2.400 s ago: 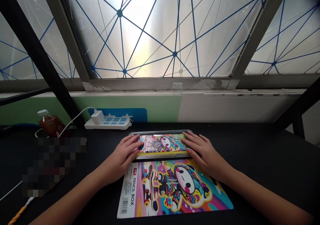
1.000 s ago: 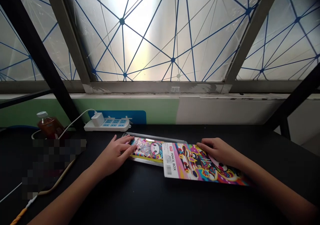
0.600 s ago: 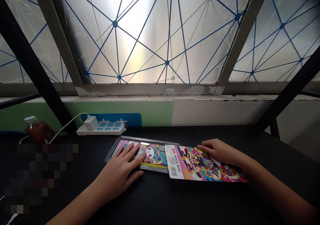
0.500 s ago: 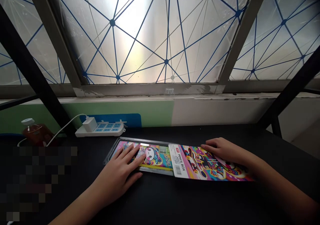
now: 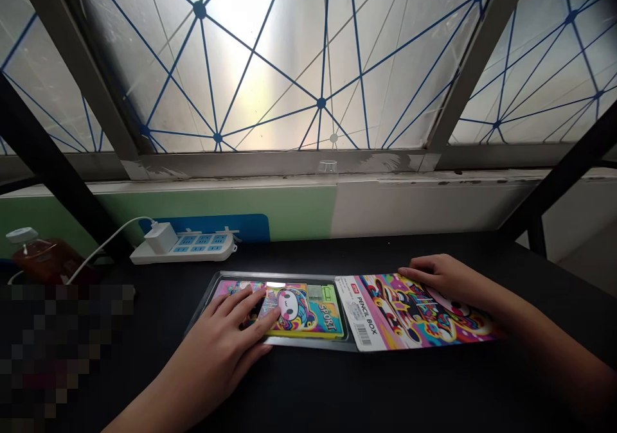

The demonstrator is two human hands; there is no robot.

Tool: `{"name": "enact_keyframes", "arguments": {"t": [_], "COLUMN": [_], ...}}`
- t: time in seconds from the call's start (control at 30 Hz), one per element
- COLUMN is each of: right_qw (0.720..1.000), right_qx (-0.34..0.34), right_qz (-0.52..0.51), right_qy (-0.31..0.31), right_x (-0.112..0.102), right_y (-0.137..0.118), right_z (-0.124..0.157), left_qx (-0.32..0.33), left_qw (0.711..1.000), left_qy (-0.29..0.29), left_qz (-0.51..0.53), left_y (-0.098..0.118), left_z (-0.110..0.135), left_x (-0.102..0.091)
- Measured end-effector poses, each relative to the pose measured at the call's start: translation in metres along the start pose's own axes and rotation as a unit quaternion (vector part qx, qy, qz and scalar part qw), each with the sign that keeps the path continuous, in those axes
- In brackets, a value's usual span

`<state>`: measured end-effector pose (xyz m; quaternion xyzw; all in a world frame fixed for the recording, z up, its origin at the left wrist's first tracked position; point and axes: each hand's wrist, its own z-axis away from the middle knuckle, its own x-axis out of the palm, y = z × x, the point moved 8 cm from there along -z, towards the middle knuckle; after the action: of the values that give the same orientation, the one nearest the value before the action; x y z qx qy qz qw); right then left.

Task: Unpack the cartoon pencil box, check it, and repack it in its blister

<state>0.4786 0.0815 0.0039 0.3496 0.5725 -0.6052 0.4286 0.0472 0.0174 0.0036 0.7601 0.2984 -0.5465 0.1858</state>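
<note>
My left hand (image 5: 216, 340) lies with spread fingers on a colourful cartoon-printed pencil box (image 5: 303, 311), which sits in a transparent plastic tray (image 5: 284, 277). The word SPORT is printed on the box's right end. Part of the box is hidden under my fingers. My right hand (image 5: 448, 282) rests flat on a glossy printed card (image 5: 409, 314) labelled PENCIL BOX, with a barcode at its near corner. The card lies against the tray's right side, and its left edge seems to overlap the tray slightly.
Everything lies on a black table (image 5: 424, 388). Behind stands a white power strip (image 5: 186, 250) with a white plug adapter (image 5: 161, 237) and cable. A reddish bottle (image 5: 43, 259) stands at far left, beside a pixelated patch (image 5: 58, 356). Dark frame bars rise on both sides.
The printed card has moved from in front of the tray to its right side, with my right hand following it. My left hand has shifted left onto the box, and the view has swung slightly.
</note>
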Motion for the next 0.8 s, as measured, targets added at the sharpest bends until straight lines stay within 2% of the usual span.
{"name": "enact_keyframes", "arguments": {"t": [0.5,0.63,0.8], "right_qw": [0.999,0.997,0.997], "right_qx": [0.02,0.018,0.009], "right_qz": [-0.025,-0.031,-0.035], "right_qy": [0.044,0.062,0.073], "right_x": [-0.018,-0.003,0.029], "right_y": [0.007,-0.01,-0.052], "right_z": [0.003,0.003,0.007], "left_qx": [0.024,0.023,0.027], "left_qw": [0.999,0.999,0.999], "left_qy": [0.02,0.033,0.047], "left_qz": [-0.02,-0.025,-0.006], "left_y": [-0.001,0.005,0.022], "left_z": [0.002,-0.001,-0.01], "left_x": [-0.002,-0.006,-0.009]}}
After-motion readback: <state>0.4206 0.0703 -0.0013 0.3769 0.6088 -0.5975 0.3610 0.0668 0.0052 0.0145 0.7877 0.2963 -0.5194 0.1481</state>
